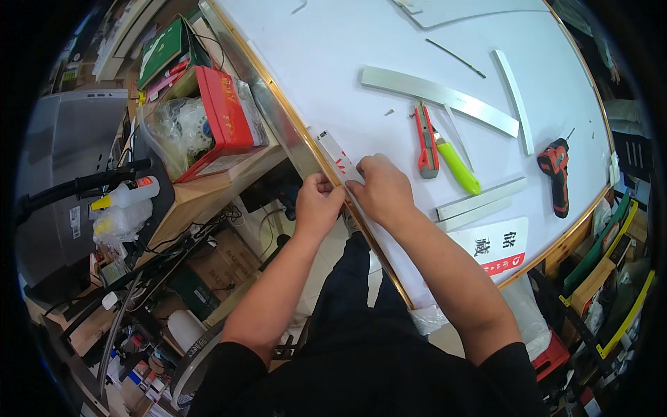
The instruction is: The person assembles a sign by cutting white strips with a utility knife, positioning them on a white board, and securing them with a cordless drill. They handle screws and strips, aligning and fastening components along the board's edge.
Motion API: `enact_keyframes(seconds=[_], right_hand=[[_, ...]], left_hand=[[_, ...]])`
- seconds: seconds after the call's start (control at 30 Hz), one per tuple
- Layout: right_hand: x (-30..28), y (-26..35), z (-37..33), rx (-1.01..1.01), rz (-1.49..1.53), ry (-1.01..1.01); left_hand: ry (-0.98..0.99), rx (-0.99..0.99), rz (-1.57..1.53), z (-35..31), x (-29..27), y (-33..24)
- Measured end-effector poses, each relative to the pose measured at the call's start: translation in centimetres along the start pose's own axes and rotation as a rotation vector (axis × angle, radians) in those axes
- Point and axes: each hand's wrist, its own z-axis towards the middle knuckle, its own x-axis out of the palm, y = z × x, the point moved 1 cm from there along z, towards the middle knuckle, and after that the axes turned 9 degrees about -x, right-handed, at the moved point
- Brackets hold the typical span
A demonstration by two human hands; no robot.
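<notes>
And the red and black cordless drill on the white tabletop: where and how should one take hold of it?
The drill is probably best gripped around its handle, coming from the person's side: it lies on its side, handle toward the person, with the thin bit pointing away.

Near end of the white strip (332, 147) is blocked by the right hand (382, 184), and can't tell if the left hand (319, 206) is pinching anything. Right forearm (451, 271) covers the white sign's (497, 243) corner, top edge crops the pale panel (472, 10), and that speck (389, 112)'s too tiny to ID.
</notes>
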Motion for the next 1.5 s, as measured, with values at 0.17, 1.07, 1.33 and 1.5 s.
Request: enact_keyframes(seconds=[0.17, 1.07, 1.33, 1.5], right_hand=[[0.5, 0.3, 0.0, 0.054, 0.062, 0.001], [1.9, -1.2, -0.3, -0.003, 0.223, -0.039], [2.3, -1.0, -0.2, -0.002, 0.21, -0.057], [2.3, -0.4, -0.5, 0.035, 0.213, -0.103]], left_hand=[[0.111, -0.111, -0.172, 0.5, -0.8, -0.7], [0.22, -0.245, 0.116, 3.8, -1.0, -4.5], [0.238, -0.309, 0.151, 3.7, -1.0, -4.9], [0.192, -0.198, 0.125, 3.1, -1.1, -4.5]])
